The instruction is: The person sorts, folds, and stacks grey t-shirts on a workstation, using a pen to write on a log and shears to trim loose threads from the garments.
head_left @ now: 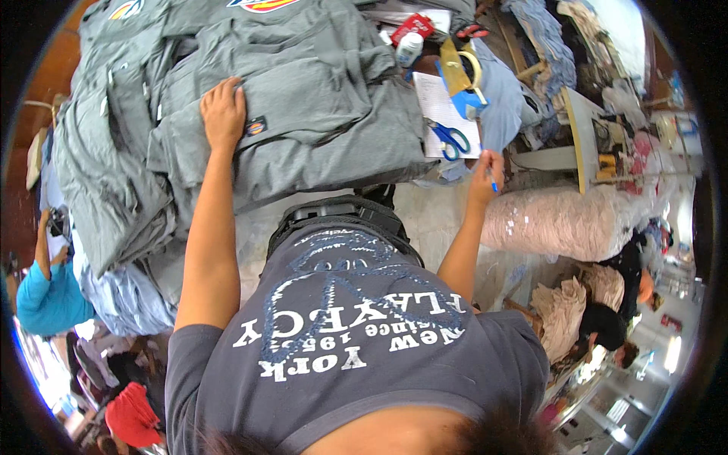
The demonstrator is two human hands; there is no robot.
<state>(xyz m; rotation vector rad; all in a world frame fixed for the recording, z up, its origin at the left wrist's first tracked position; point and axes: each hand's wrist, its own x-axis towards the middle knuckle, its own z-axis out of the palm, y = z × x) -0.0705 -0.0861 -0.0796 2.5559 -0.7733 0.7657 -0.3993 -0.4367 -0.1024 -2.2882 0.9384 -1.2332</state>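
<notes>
My left hand (pixel 222 114) flat, released, on grey garment (pixel 303 106); right hand (pixel 485 171) grasping pen (pixel 493 182) by paper (pixel 444 114). Keep fabric pinned smooth.

grey garment stack (pixel 250 91) cut off above

Worktable (pixel 425 220): pale top, runs below both hands, cluttered w/ cloth stacks.
Floor (pixel 45 76): reddish-brown, far left of left hand, upper-left rim.
Fabric roll (pixel 561 224): pinkish-beige, plastic-wrapped, lies just right of and below right hand.
Side table (pixel 580 133): light-coloured edge, right of right hand, small items on it.
Light: bright daylight patch (pixel 626 26) far upper right; glare spots (pixel 671 353) lower right.
Other people: blue-shirted one (pixel 45 299) lower left; dark-clothed one (pixel 607 318) lower right.
</notes>
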